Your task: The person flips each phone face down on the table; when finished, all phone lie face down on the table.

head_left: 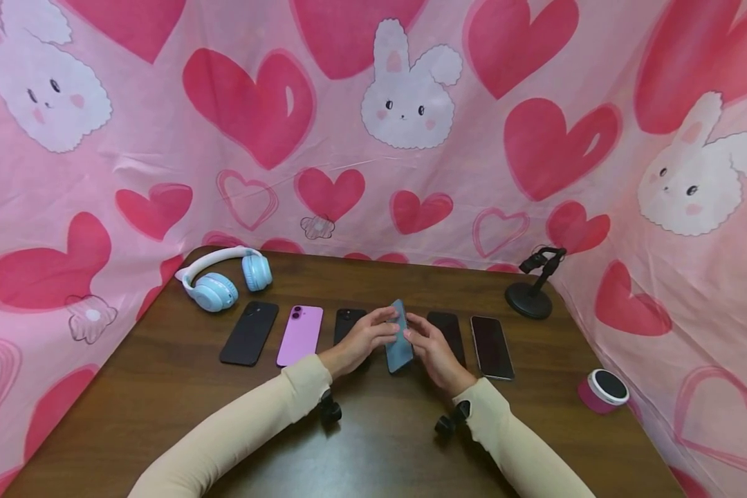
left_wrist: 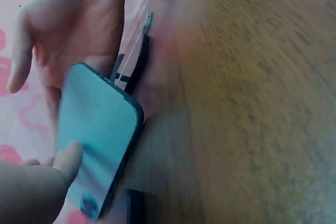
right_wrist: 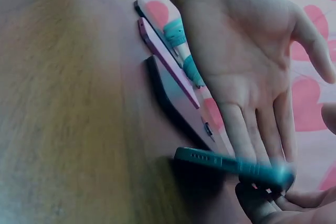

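Observation:
Between my two hands a light-blue smartphone (head_left: 400,349) stands tilted over the middle of the table, its camera corner showing in the left wrist view. My left hand (head_left: 364,337) holds it from the left side, fingertips at the upper part. From the other side my right hand (head_left: 432,349) grips its edge, with fingertips close to those of the left. Behind the left hand lies a black phone (head_left: 348,319), partly covered. Another dark phone (head_left: 446,328) is partly hidden by the right hand.
To the left lie a black phone (head_left: 249,333) and a lilac phone (head_left: 300,335); a dark-screened phone (head_left: 492,348) lies at right. Blue headphones (head_left: 216,290) sit back left. A black stand (head_left: 529,299) and a pink round device with white rim (head_left: 602,391) are on the right.

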Motion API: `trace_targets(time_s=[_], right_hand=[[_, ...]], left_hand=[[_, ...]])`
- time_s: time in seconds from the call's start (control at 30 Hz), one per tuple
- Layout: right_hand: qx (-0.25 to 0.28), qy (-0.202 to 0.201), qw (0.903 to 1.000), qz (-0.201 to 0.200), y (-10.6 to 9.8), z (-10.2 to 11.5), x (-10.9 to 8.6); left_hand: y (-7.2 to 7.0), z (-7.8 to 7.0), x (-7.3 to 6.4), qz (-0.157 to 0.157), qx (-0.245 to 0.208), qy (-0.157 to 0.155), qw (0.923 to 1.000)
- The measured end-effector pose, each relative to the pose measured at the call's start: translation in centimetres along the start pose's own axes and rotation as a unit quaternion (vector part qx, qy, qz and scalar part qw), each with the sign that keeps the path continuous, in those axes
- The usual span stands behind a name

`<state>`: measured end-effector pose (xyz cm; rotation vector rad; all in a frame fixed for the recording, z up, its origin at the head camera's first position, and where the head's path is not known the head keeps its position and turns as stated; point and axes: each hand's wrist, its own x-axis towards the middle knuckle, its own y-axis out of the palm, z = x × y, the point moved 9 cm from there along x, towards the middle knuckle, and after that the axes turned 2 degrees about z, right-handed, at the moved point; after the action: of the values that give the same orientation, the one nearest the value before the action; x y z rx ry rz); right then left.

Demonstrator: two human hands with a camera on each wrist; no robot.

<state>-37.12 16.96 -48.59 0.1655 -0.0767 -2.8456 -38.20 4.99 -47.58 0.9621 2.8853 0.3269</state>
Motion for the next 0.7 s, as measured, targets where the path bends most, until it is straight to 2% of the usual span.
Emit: trace_targets(time_s=[0.17, 0.37, 0.7], right_hand=[[0.021, 0.014, 0.9996, -0.013, -0.1, -0.5, 0.0], [0.02, 0.02, 0.9993, -0.026, -0.2, -0.5, 0.0], [0.009, 0.029, 0.9987, -0.04, -0.7, -0.8, 0.0]], left_hand=[[0.1, 0.8, 0.1, 0.006, 0.017, -0.026, 0.9995], [0.0, 1.0, -0.1, -0.002, 0.048, -0.035, 0.9982], [-0.9, 1.7, -1.0, -0.068, 0.15, -0.055, 0.9849]])
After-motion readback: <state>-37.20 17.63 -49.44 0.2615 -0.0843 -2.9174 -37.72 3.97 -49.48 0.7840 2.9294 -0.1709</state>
